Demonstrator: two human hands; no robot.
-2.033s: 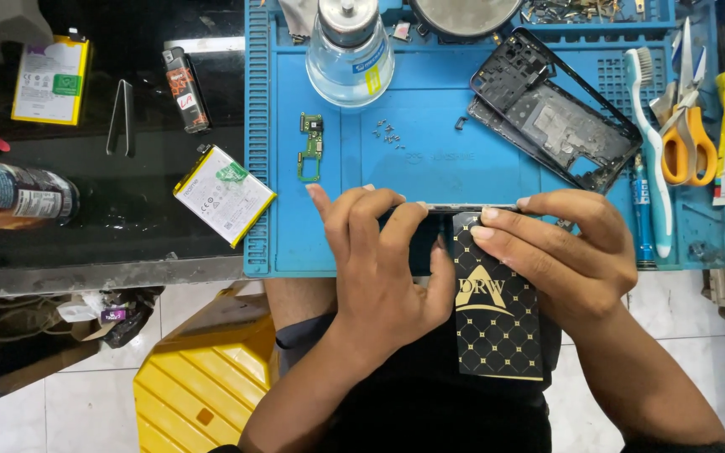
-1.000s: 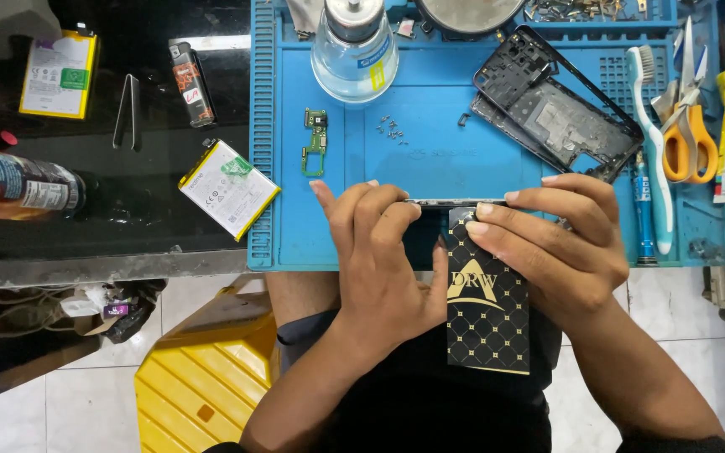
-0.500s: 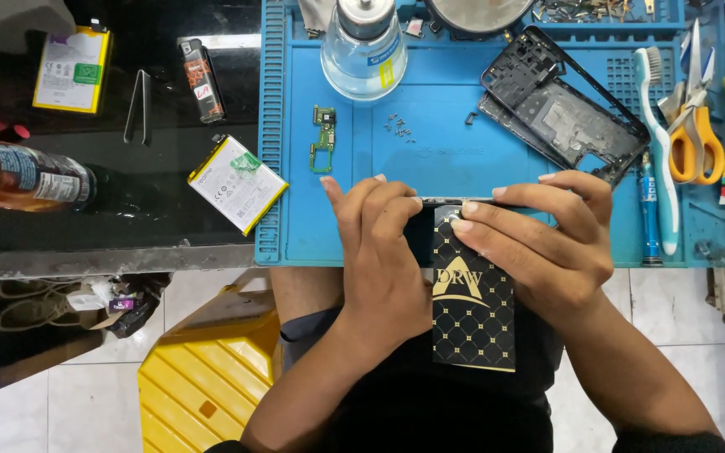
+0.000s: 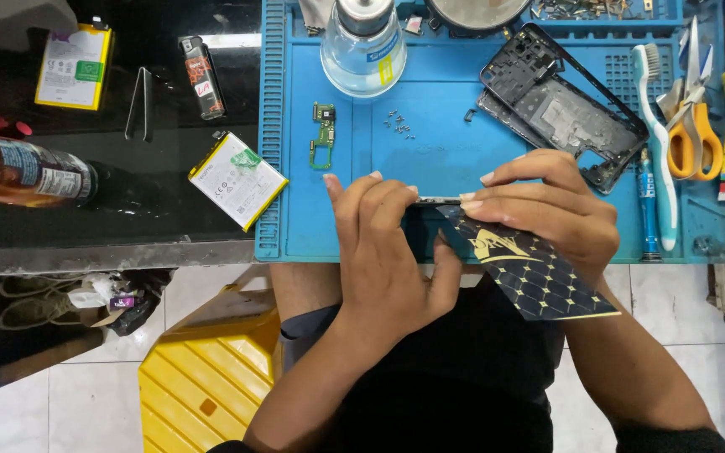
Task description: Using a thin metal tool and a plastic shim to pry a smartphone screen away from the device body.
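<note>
Both hands grip one flat dark phone (image 4: 423, 220) at the near edge of the blue work mat (image 4: 438, 159). My left hand (image 4: 383, 243) wraps its left side, fingers over the top edge. My right hand (image 4: 543, 210) pinches the top right edge and also holds a black card with a gold honeycomb pattern (image 4: 534, 273), now slanting down to the right. Most of the phone is hidden by my fingers.
On the mat lie a black phone frame (image 4: 564, 105), a small green circuit board (image 4: 323, 134), tiny screws (image 4: 398, 126), a clear bottle (image 4: 362, 46), a toothbrush (image 4: 656, 134), a blue screwdriver (image 4: 648, 201) and orange scissors (image 4: 694, 126). Two phone batteries (image 4: 238, 179) (image 4: 73, 67), tweezers (image 4: 140, 105) and a bottle (image 4: 23, 172) sit left. A yellow stool (image 4: 207, 377) stands below.
The black patterned card has swung from upright to slanting down to the right. Both hands stayed on the phone at the mat's near edge. The view shifted slightly.
</note>
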